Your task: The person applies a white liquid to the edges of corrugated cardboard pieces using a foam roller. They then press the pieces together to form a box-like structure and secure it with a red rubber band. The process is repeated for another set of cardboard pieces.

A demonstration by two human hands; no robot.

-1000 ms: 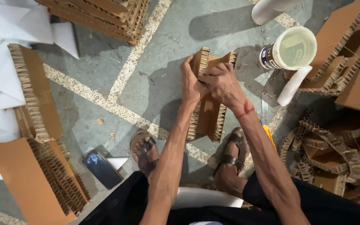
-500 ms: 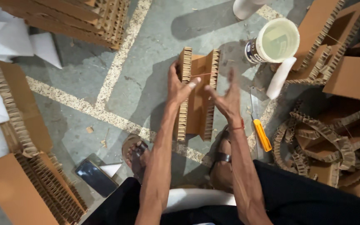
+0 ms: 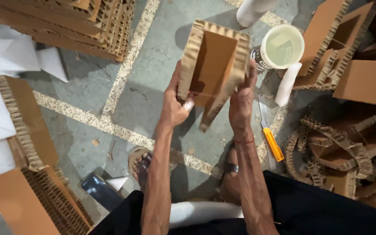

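Lifted up now, the cardboard frame [image 3: 214, 65] sits higher and closer to the camera than half a second ago, when it stood lower by the floor. Both hands have moved from its front onto its two sides.

The left hand [image 3: 175, 104] is closed on the frame's left wall, with the thumb curled around the lower edge. The right hand [image 3: 241, 102] is pressed on the right wall, its fingers [image 3: 251, 74] stretched up flat along it and only lightly bent. So the frame is held between the two hands, up in the air above the grey floor [image 3: 153, 78]. It is a brown, U-shaped piece with bumpy honeycomb edges, and it is tilted.

Just to the right of the frame stands a round tub of pale glue [image 3: 281, 47], with a white roller [image 3: 287, 85] leaning beside it. A yellow knife [image 3: 271, 141] lies on the floor near the right wrist. More honeycomb cardboard is stacked at the top left [image 3: 66, 21] and piled at the right [image 3: 344, 143]. A dark phone [image 3: 101, 191] lies by the person's sandaled foot [image 3: 140, 163].
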